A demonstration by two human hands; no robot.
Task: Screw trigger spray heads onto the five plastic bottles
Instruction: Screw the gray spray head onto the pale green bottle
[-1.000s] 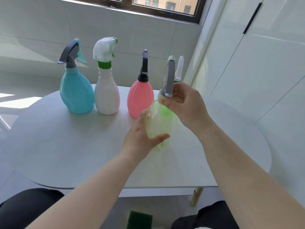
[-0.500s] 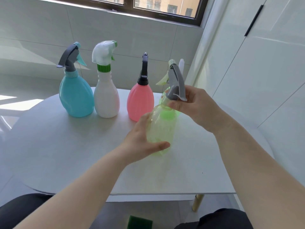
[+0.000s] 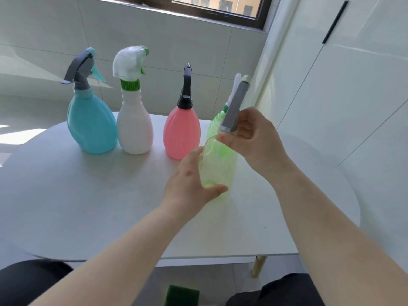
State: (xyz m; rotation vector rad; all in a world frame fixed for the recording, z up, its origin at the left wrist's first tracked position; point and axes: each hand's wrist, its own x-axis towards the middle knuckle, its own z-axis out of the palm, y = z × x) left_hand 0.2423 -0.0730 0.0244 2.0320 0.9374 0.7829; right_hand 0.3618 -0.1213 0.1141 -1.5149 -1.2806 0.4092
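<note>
A clear yellow-green bottle (image 3: 217, 166) stands near the middle of the table, held around its body by my left hand (image 3: 189, 184). My right hand (image 3: 257, 140) grips the grey trigger spray head (image 3: 235, 107) at the bottle's neck, its top pointing away from me. Behind it stands a second green bottle (image 3: 215, 124) with a white head, mostly hidden. At the back, in a row, stand a blue bottle (image 3: 92, 127) with a grey head, a white bottle (image 3: 134, 131) with a white head and a pink bottle (image 3: 182, 133) with a black head.
The bottles rest on a white rounded table (image 3: 88, 206) with a gold leg (image 3: 258, 266) at the front right. A green sponge (image 3: 182, 295) lies below the table edge. A white cabinet wall (image 3: 342, 96) rises to the right.
My right hand has turned the grey spray head on the yellow-green bottle; it now points away from me instead of sideways. My left hand has kept hold of the bottle's body.
</note>
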